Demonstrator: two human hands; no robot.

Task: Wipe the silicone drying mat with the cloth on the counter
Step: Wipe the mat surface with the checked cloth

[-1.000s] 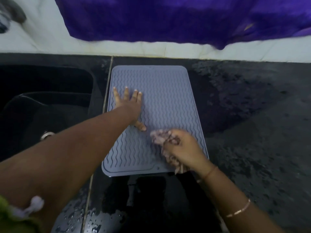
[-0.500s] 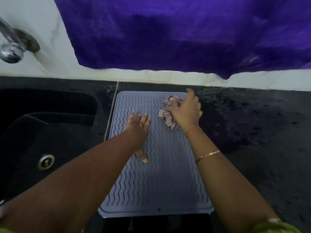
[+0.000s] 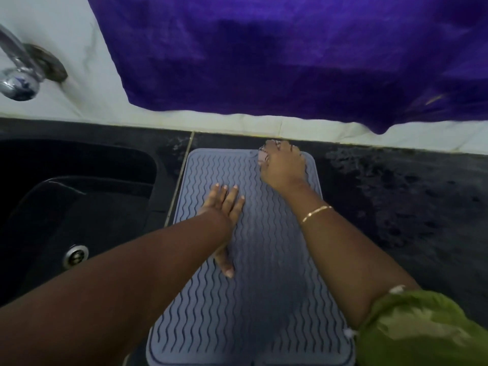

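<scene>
**Two bare hands wipe a grey ribbed mat beside a dark sink**

Seen from above by a head-worn camera, a grey silicone drying mat (image 3: 280, 262) with wavy ridges lies lengthwise on a black speckled bench (image 3: 401, 207). Its left edge runs just beside the seam of a black sink (image 3: 87, 196). Its far edge sits near the white wall.

The left hand (image 3: 223, 210) rests flat on the mat's left-centre. Its fingers (image 3: 233, 194) are straight and released, with the thumb spread toward the viewer, and they grip nothing. It is probably there as a weight, since thin silicone would likely slide or ruck up under a rubbing stroke.

The right hand (image 3: 284, 167) reaches to the mat's far right corner, its arm stretched along the mat. Its fingers are curled down, grasping a bunched cloth (image 3: 263, 155). Only a pale pinkish scrap of the cloth shows at the hand's left side, and the rest is hidden beneath the palm. Bunching it probably gives a firm pad to press into the grooves.

A thin gold bracelet (image 3: 315, 213) circles the right wrist, and a green sleeve (image 3: 412, 331) shows near the elbow. A chrome tap (image 3: 18, 83) juts from the wall at upper left. Purple fabric (image 3: 290, 62) hangs along the wall above the mat.
</scene>
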